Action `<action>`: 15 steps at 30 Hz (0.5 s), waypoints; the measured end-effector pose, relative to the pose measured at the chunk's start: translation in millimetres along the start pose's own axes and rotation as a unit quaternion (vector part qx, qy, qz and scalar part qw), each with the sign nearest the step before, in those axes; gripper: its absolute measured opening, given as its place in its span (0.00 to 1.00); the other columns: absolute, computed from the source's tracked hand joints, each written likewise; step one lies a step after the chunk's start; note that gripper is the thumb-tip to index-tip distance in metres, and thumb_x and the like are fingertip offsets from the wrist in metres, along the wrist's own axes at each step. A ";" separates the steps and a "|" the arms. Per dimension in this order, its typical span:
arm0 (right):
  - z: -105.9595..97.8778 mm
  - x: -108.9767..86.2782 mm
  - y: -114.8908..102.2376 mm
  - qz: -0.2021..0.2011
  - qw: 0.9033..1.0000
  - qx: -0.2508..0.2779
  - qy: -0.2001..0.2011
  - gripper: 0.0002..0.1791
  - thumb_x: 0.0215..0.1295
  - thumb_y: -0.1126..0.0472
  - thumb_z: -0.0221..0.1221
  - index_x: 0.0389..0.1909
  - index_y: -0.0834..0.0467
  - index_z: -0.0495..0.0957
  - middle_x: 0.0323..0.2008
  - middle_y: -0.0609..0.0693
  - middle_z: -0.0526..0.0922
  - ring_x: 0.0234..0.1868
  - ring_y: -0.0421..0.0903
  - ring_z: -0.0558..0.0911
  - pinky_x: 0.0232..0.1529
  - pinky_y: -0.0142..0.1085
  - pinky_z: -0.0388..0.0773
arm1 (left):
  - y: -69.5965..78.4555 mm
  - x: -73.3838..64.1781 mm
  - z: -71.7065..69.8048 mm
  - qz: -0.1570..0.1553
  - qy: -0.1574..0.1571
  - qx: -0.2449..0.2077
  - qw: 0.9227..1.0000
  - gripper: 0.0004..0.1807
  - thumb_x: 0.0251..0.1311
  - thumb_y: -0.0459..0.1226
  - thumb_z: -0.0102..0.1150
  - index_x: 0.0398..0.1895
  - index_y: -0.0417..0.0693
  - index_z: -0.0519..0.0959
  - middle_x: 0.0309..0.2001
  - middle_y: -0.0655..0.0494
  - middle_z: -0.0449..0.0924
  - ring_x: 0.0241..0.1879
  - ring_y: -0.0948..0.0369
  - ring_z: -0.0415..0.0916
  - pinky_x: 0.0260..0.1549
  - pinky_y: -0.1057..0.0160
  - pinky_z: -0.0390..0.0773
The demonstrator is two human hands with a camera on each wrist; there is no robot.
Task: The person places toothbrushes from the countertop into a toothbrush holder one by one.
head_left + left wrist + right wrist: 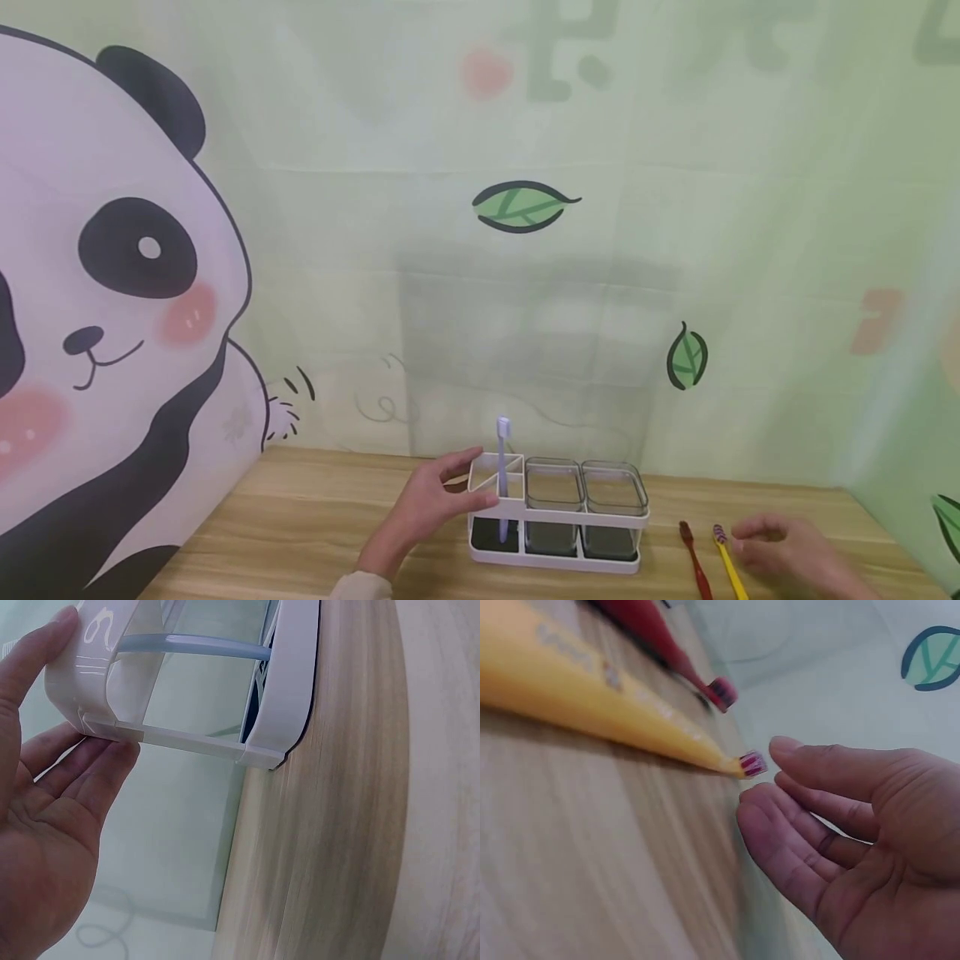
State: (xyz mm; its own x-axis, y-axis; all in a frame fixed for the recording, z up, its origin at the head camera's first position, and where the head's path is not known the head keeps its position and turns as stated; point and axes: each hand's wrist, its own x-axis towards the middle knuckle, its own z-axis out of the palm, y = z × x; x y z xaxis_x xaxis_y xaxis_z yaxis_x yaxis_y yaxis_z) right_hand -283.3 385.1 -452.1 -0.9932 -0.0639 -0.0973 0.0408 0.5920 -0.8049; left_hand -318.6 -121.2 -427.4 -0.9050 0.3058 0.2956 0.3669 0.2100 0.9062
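Observation:
A white toothbrush holder (555, 565) stands on the table, with a pale blue toothbrush (502, 467) upright in its left section. My left hand (431, 504) grips the holder's upper left end, thumb on the front and fingers round the side, as the left wrist view shows. To the right of the holder lie a red toothbrush (695, 562) and a yellow toothbrush (727, 560), bristle ends pointing away from me. My right hand (795, 550) is just right of the yellow toothbrush's head, fingers loosely bent, holding nothing. In the right wrist view the yellow bristles (753, 763) are close to the thumb tip.
Two clear cups (553, 485) sit in the holder's middle and right sections. The wooden table (300, 517) ends at a green cloth backdrop (360, 250) printed with a panda (112, 275) and leaves.

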 end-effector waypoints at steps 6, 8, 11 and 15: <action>8.4 2.8 2.4 0.014 1.000 -0.006 -0.004 0.13 0.72 0.62 0.66 0.48 0.69 0.84 0.37 0.50 0.86 0.37 0.49 0.80 0.35 0.36 0.83 | -1.4 0.7 0.2 0.005 0.000 -0.003 1.000 0.40 0.60 0.42 0.80 0.73 0.36 0.75 0.69 0.34 0.75 0.63 0.38 0.78 0.58 0.48 0.84; 8.9 3.3 2.2 0.008 1.000 -0.014 -0.006 0.12 0.72 0.63 0.66 0.47 0.69 0.84 0.36 0.50 0.86 0.37 0.49 0.80 0.34 0.36 0.82 | -1.8 0.9 0.2 0.007 0.000 -0.005 1.000 0.40 0.59 0.42 0.80 0.73 0.36 0.75 0.69 0.34 0.76 0.63 0.38 0.79 0.58 0.48 0.84; 10.1 3.8 1.1 0.007 1.000 -0.023 -0.007 0.12 0.72 0.63 0.66 0.47 0.70 0.84 0.36 0.49 0.86 0.36 0.48 0.79 0.33 0.35 0.81 | -2.5 1.4 0.2 0.006 -0.001 -0.010 1.000 0.40 0.59 0.42 0.80 0.73 0.36 0.74 0.68 0.34 0.76 0.63 0.38 0.79 0.59 0.49 0.84; 11.8 4.8 -1.7 0.008 0.999 -0.033 -0.006 0.12 0.71 0.64 0.66 0.46 0.71 0.84 0.35 0.49 0.86 0.35 0.48 0.79 0.33 0.35 0.81 | -2.5 0.9 0.2 0.003 0.000 -0.008 1.000 0.41 0.59 0.42 0.80 0.73 0.36 0.74 0.69 0.34 0.76 0.63 0.38 0.79 0.58 0.49 0.84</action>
State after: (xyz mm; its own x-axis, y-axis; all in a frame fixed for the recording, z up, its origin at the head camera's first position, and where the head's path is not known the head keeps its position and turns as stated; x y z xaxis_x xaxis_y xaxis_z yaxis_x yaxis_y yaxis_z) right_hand -286.8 374.3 -458.1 -0.9910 -0.0644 -0.1171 0.0483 0.6440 -0.7635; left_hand -320.4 -121.3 -429.5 -0.9032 0.3064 0.3006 0.3683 0.1936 0.9093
